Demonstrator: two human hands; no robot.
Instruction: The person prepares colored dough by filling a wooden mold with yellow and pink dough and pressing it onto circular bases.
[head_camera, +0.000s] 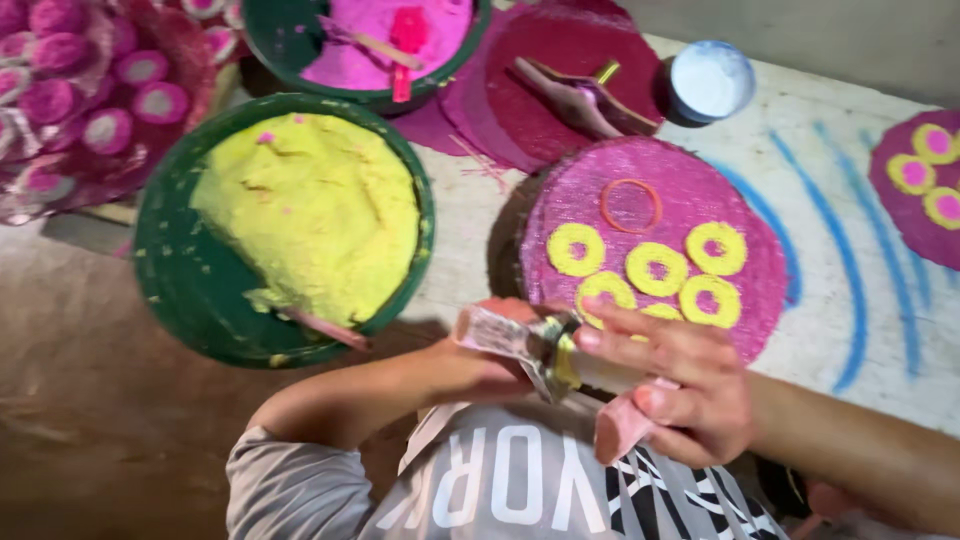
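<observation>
Your right hand closes around the front end of a clear tube-shaped applicator with a metal band at its middle, fingers laid over the top and thumb tucked beneath; your left hand grips the rear end, largely hidden behind the tube, so you cannot tell how far its fingers wrap. Both hands hold the tool level, just at the near edge of the round pink disc, which lies on the worktop directly ahead of you. Keep the tube steady with the right hand and let the left one do any pushing, so each ring comes out even; judging by the six yellow rings already on the disc, match their spacing and work toward the bare pink area near the thin orange hoop. Your forearms come in from both sides, elbows low, wrists nearly straight. To your left sits a green bowl of yellow paste with a stick in it; beyond it a bowl of pink paste. A small white-filled cup stands farther back, and blue curved strokes mark the worktop.
</observation>
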